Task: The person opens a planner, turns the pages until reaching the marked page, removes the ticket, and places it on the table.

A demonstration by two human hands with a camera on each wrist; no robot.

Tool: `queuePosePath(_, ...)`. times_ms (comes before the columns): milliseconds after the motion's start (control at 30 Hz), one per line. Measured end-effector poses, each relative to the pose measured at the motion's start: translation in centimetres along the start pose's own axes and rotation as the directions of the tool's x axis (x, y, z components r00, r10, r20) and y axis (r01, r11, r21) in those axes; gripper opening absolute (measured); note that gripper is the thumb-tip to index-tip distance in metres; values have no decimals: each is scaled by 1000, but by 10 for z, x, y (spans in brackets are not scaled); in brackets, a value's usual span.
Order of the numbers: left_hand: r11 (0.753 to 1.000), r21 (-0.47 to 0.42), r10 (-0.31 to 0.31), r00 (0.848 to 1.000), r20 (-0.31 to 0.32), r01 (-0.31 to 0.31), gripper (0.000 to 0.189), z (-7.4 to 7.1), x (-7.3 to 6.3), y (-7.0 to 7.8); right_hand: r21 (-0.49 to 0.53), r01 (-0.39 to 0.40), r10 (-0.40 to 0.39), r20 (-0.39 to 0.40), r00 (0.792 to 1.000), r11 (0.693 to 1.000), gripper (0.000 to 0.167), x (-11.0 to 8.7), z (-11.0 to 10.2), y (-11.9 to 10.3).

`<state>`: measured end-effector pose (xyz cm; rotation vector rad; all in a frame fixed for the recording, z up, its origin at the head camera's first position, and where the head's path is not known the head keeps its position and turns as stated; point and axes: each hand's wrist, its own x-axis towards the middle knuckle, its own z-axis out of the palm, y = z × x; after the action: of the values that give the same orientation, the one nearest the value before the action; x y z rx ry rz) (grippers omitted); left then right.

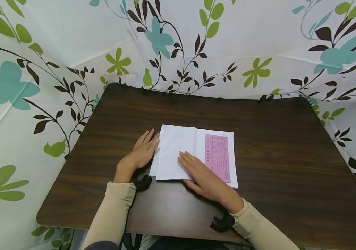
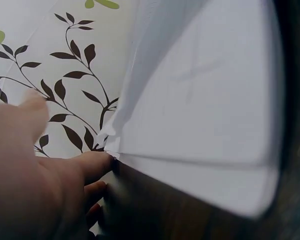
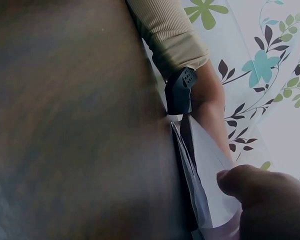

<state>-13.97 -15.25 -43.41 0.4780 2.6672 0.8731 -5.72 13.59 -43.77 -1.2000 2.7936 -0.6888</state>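
Note:
An open notebook (image 1: 178,142) with lined white pages lies on the table. On its right page is a pink rectangle (image 1: 217,152) printed with a grid. My left hand (image 1: 138,152) is beside the notebook's left edge, fingers extended, the fingertips at the paper. In the left wrist view, a finger of the left hand (image 2: 55,185) meets the corner of the pages (image 2: 200,125). Across the lower middle of the notebook rests my right hand (image 1: 204,178), its fingers straight over the left page and its thumb near the bottom edge. Seen from the right wrist, the pages (image 3: 210,175) stand slightly apart.
The dark wood-grain table (image 1: 278,156) extends around the notebook on all sides. A white curtain (image 1: 228,34) with leaf and flower prints hangs behind and at both sides. Black wrist mounts (image 1: 223,222) sit below both hands, close to the table's front edge.

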Motion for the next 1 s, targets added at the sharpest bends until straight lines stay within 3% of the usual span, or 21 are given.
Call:
queuePosePath(400,998,54,-11,1000,14,10,69,1,1,1,28,-40,39,41,998,999,72,0,3,1)
queuePosePath(667,997,72,1,1000,26,-3,73,-2,0,2,37,-66,64,54,997,997,69,-1,3,4)
queuePosePath(833,997,80,19,999,28,-21,75,-3,1,3,54,-51,50,30,998,997,67,0,1,6)
queuePosePath(1000,998,53,38,999,25,-39,74,-3,0,3,74,-17,20,-48,999,997,60,0,-3,8)
